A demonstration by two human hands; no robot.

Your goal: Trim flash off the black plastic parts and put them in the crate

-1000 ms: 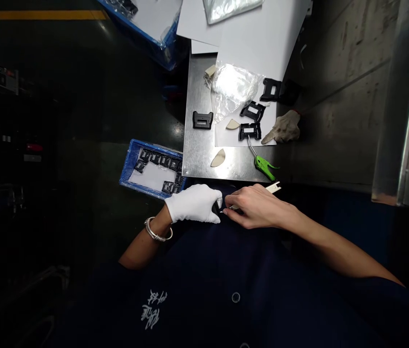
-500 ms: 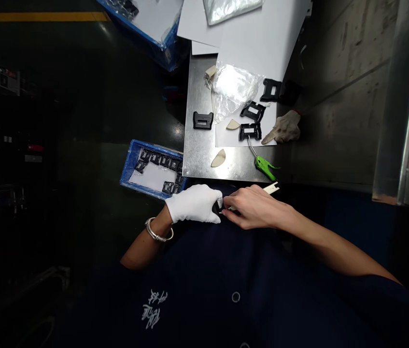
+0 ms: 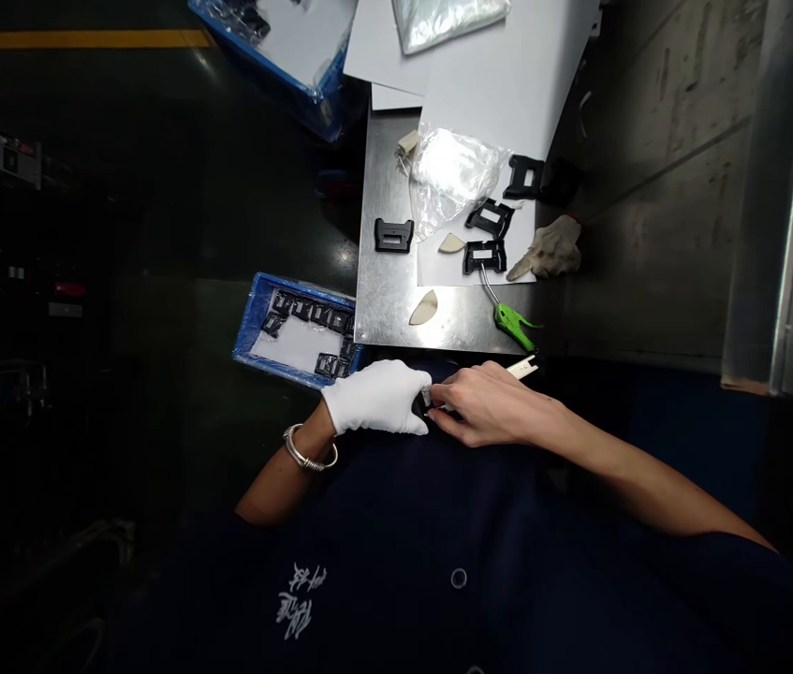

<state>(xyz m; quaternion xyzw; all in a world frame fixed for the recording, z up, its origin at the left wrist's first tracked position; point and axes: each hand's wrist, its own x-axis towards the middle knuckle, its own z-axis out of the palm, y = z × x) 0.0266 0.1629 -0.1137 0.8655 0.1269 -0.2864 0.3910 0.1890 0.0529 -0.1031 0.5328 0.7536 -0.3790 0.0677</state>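
Two hands [image 3: 376, 398], two cream wedges [image 3: 425, 307], two blue bins [image 3: 251, 316] show.

Cream handle [image 3: 523, 367] smooth plastic; tabletop [image 3: 387, 295] shiny metal; glove [image 3: 374, 398] matt cloth; bag [image 3: 453, 168] glossy film.

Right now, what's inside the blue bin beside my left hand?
Black parts on a white sheet. The table and your left hand cover some of the right end, hiding anything there.

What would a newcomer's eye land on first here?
The white-gloved left hand stands out near the picture's centre, close beside the bare right hand. Next comes the bright green tool at the near edge of the metal table, then the shiny clear plastic farther back.
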